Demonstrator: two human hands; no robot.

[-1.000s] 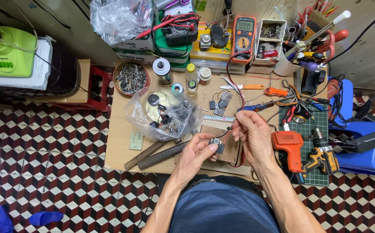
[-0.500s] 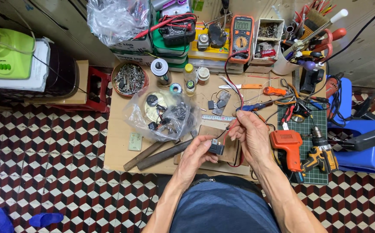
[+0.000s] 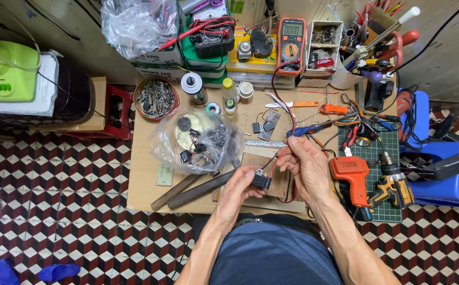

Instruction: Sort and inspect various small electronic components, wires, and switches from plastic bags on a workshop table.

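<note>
My left hand [image 3: 238, 187] grips a small black electrical part [image 3: 261, 180] with red wires over a wooden board [image 3: 281, 182] near the table's front edge. My right hand [image 3: 304, 163] is just right of it, fingers pinched on a thin red wire [image 3: 281, 155] that runs up from the part. The two hands are a few centimetres apart above the board.
A clear plastic bag of small parts [image 3: 200, 140] lies left of the hands, two dark metal bars [image 3: 192, 190] in front of it. An orange heat tool [image 3: 350, 177] and cordless drill [image 3: 393, 187] lie on a green cutting mat at right. A multimeter [image 3: 291, 39], bowl of screws [image 3: 157, 97], boxes and tool cup line the back.
My hands have lifted slightly and come closer to me; the right hand's fingers have shifted along the red wire. Nothing else on the table moved.
</note>
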